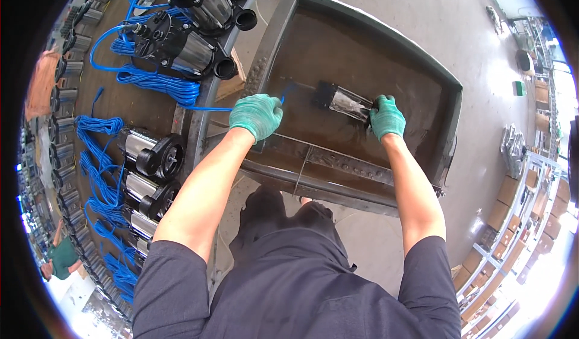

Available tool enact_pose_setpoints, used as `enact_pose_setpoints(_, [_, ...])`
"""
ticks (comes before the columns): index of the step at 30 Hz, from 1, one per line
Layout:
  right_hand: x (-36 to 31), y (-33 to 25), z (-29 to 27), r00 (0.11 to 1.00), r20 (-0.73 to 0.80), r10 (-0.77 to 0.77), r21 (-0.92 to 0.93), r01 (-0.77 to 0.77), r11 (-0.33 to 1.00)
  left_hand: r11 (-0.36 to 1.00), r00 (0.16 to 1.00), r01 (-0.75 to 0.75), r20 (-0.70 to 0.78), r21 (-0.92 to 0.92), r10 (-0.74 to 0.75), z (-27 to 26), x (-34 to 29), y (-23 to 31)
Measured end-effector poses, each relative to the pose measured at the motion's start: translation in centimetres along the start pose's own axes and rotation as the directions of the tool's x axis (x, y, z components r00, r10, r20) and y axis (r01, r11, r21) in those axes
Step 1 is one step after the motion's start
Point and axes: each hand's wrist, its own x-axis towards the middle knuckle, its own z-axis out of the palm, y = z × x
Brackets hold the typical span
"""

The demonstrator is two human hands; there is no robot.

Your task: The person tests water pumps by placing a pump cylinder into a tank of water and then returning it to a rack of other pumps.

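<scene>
Left fingers are wrapped round blue cable, right fingers have got the pump's end, water tank right underneath.

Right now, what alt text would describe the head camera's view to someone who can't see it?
A person's green-gloved right hand holds one end of a silver-and-black pump, partly under murky liquid in a metal tank; the left hand grips a blue cable. More pumps with bundled blue cables lie to the left.
</scene>
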Motion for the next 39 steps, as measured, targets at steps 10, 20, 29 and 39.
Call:
enact_pose_setpoints(10, [-6.7, 3.4, -4.1, 0.981, -0.181, -0.068, 0.335, 0.126, 0.934, 1.0, 0.999, 0.006, -0.05, 0.02, -0.005, 0.9, 0.1, 0.1])
enact_pose_setpoints(20, [-12.4, 17.3, -0.5, 0.947, -0.198, 0.251, 0.448, -0.141, 0.883, 0.999, 0.992, 0.015, -0.13, 0.033, -0.011, 1.1, 0.1, 0.6])
enact_pose_setpoints(29, [-11.4, 15.3, -1.6, 0.935, -0.106, 0.339, 0.316, -0.292, 0.903, 0.999, 0.98, 0.013, -0.197, 0.051, -0.002, 1.5, 0.0, 0.8])
enact_pose_setpoints(39, [-11.3, 15.4, -2.0, 0.935, -0.047, 0.352, 0.279, -0.326, 0.903, 1.0, 0.968, 0.022, -0.25, 0.008, -0.019, 2.3, 0.0, 0.4])
